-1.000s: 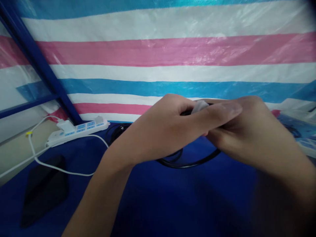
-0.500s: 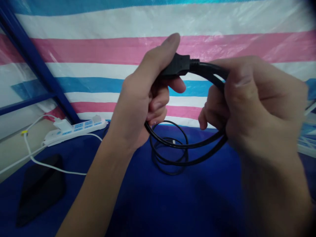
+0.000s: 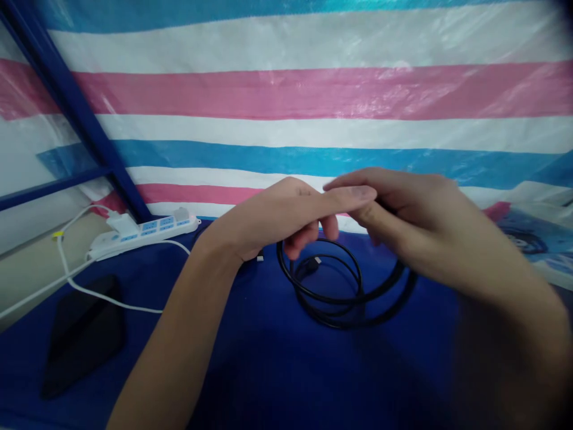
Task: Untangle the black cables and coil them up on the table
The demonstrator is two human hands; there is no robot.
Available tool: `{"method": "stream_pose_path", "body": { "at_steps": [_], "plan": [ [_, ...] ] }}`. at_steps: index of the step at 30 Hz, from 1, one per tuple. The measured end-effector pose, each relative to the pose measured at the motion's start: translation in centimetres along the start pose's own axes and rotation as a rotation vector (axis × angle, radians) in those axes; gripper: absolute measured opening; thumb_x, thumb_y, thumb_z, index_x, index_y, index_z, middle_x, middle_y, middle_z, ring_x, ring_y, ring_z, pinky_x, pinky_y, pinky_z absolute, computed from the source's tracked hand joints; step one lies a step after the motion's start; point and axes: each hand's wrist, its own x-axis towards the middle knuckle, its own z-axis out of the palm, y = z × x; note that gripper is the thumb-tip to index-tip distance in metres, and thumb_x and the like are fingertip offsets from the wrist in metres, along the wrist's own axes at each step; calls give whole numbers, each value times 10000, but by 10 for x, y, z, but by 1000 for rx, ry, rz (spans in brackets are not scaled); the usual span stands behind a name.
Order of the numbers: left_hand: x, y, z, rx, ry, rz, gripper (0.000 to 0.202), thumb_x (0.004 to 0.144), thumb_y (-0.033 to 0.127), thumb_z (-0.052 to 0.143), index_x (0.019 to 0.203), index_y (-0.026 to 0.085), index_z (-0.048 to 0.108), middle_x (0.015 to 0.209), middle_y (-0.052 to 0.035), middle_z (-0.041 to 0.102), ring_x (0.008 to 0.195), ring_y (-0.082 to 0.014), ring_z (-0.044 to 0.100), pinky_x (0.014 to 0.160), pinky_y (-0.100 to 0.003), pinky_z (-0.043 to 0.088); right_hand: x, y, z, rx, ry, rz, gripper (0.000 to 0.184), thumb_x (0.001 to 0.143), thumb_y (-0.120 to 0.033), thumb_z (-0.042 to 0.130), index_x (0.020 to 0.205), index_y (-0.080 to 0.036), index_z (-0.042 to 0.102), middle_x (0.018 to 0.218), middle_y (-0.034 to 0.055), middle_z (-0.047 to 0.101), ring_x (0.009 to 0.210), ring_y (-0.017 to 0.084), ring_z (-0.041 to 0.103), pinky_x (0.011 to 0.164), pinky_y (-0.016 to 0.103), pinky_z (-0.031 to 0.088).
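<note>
A coiled black cable (image 3: 340,298) hangs in loops just above the blue table (image 3: 277,370). My left hand (image 3: 273,218) reaches in from the lower left, palm down, fingers curled over the top of the coil. My right hand (image 3: 416,221) comes from the right and closes round the coil's upper right side, its thumb laid over my left fingers. A small plug end (image 3: 316,261) shows inside the loops. The part of the cable under both hands is hidden.
A white power strip (image 3: 145,230) with blue sockets lies at the back left, its white cords (image 3: 102,298) trailing across the table. A flat black object (image 3: 83,331) lies at the front left. A striped plastic sheet (image 3: 313,95) forms the backdrop behind a blue post (image 3: 76,107).
Both hands have dropped from chest height back down toward the table, carrying the cable. The black plug that stood up in my left hand is out of sight under the hands.
</note>
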Motion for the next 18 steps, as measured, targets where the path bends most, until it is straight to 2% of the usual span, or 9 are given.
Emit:
{"method": "stream_pose_path", "body": {
  "at_steps": [2,4,8,10,12,15,18],
  "plan": [
    [4,-3,2,-70,84,44,505,767,584,502,526,143,452,371,55,319,319,14,292,355,-105,243,2,-1,8,69,60,80,287,896,-349,450,1049,-173,617,589,-23,527,477,-7,448,413,108,311],
    [7,-4,3,-159,151,118,504,755,566,531,505,159,372,388,61,287,317,20,248,338,-115,193,3,-2,13,210,136,145,327,896,-385,448,1121,-186,578,570,-22,488,480,9,462,420,121,339],
    [13,-5,3,-365,301,260,459,780,465,559,532,179,301,379,75,235,305,8,220,342,-139,175,5,-4,23,393,371,200,305,905,-414,421,970,-164,585,608,-3,480,474,11,466,448,148,367],
    [15,-5,2,-465,358,270,423,795,422,551,551,185,299,376,81,218,290,1,214,342,-141,184,7,-2,28,416,465,240,332,902,-435,418,861,-145,574,575,-5,417,432,0,417,420,155,330],
    [15,-6,0,-472,375,259,413,795,411,553,542,180,323,374,79,231,287,0,226,336,-138,202,8,2,31,408,511,270,356,897,-449,422,788,-135,551,542,-9,354,409,-4,382,407,161,296],
    [11,-7,-3,-341,288,214,374,788,399,570,544,164,409,391,59,322,289,-19,311,317,-144,235,6,8,27,332,445,244,400,898,-457,417,694,-121,492,502,-8,353,413,-4,374,410,166,271],
    [3,-6,-6,-230,125,126,381,783,430,568,546,167,426,387,57,323,259,-41,351,297,-153,252,2,8,17,242,220,136,416,912,-427,405,656,-107,482,500,-5,385,444,-23,353,434,143,276]
  ]
}}
